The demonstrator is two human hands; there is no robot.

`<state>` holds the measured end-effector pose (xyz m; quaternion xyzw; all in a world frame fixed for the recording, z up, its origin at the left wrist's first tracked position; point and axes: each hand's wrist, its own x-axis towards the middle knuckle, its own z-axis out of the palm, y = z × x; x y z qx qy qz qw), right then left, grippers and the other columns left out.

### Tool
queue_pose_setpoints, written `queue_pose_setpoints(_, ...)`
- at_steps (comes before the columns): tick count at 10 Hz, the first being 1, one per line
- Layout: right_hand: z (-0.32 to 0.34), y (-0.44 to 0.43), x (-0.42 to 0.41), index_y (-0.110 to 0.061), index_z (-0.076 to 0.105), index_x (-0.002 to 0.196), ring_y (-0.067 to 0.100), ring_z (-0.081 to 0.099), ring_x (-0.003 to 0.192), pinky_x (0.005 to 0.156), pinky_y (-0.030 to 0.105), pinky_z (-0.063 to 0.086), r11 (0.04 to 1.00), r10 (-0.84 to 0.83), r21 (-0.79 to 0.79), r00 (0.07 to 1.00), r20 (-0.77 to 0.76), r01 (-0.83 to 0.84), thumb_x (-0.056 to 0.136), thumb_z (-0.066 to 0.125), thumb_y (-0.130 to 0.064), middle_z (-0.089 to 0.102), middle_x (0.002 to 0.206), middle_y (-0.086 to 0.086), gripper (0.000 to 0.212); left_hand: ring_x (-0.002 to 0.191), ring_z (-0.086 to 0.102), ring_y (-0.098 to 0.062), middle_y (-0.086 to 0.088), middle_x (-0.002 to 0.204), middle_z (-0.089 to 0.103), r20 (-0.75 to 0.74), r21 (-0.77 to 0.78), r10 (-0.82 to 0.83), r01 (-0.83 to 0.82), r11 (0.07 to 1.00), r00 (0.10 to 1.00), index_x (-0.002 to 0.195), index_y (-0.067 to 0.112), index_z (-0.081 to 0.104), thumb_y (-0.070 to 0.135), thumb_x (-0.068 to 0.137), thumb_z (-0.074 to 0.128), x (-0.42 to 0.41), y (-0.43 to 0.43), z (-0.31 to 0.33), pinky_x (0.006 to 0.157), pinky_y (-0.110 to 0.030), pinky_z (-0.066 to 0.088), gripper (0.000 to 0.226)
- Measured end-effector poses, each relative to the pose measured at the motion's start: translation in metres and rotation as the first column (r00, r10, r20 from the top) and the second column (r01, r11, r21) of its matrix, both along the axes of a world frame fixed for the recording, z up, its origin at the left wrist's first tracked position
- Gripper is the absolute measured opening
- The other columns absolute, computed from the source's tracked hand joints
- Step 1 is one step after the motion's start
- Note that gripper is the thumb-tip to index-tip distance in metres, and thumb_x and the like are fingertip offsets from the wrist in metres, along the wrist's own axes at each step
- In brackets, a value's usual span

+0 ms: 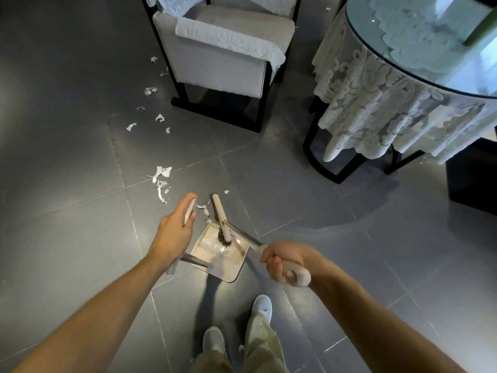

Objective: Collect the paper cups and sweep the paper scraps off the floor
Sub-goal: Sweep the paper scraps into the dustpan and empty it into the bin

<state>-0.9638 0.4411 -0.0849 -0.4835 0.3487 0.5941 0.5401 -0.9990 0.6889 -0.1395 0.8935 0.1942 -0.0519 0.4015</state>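
Note:
White paper scraps (pixel 162 181) lie scattered on the dark tiled floor, with more scraps (pixel 203 209) just in front of the dustpan and a trail (pixel 159 118) leading towards the chair. A beige dustpan (pixel 218 255) sits on the floor between my hands. My left hand (pixel 174 232) grips the pale top of its long handle (pixel 190 211). My right hand (pixel 285 261) grips the broom's beige handle (pixel 295 274). The broom head (pixel 221 212) is over the pan's front edge, its dark bristles inside the pan. No paper cup is in view.
A grey upholstered chair (pixel 223 63) with a black frame stands ahead. A round glass-topped table (pixel 419 76) draped in a lace cloth is at the right. My feet in pale shoes (pixel 262 305) are behind the pan, a single scrap (pixel 241 347) between them.

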Motion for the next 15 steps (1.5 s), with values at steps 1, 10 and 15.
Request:
queue_pose_setpoints(1, 0.018, 0.002, 0.014, -0.003, 0.049, 0.06, 0.01, 0.042, 0.023, 0.028, 0.013, 0.037, 0.998, 0.041, -0.04, 0.999, -0.011, -0.042, 0.098, 0.042, -0.006, 0.043, 0.036, 0.004, 0.038, 0.058, 0.056, -0.027, -0.014, 0.07, 0.058, 0.01, -0.022, 0.049, -0.049, 0.999, 0.999, 0.126, 0.049, 0.035, 0.035, 0.1, 0.038, -0.018, 0.009, 0.003, 0.057, -0.038, 0.051, 0.03)
queue_pose_setpoints(10, -0.028, 0.093, 0.025, -0.013, 0.042, 0.067, 0.004, 0.044, 0.03, 0.033, 0.013, 0.035, 0.663, 0.748, -0.314, 0.618, 0.24, -0.68, 0.091, 0.043, -0.001, 0.048, 0.054, 0.0, 0.027, 0.082, 0.055, -0.013, -0.004, 0.118, 0.061, 0.044, 0.033, 0.272, -0.274, 0.961, 0.961, 0.133, 0.037, 0.045, 0.024, 0.1, 0.045, -0.039, 0.073, -0.009, 0.079, -0.024, 0.037, 0.036)
queue_pose_setpoints(15, 0.039, 0.1, -0.011, -0.003, 0.046, 0.132, 0.005, 0.039, 0.026, 0.029, 0.013, 0.035, 0.833, 0.547, -0.213, 0.817, 0.182, -0.511, 0.094, 0.04, 0.0, 0.043, 0.043, 0.002, 0.038, 0.057, 0.051, -0.018, -0.006, 0.069, 0.054, 0.066, 0.003, 0.319, -0.319, 0.948, 0.946, 0.127, 0.046, 0.039, 0.031, 0.1, 0.041, -0.105, 0.105, 0.005, 0.061, -0.035, 0.048, 0.031)
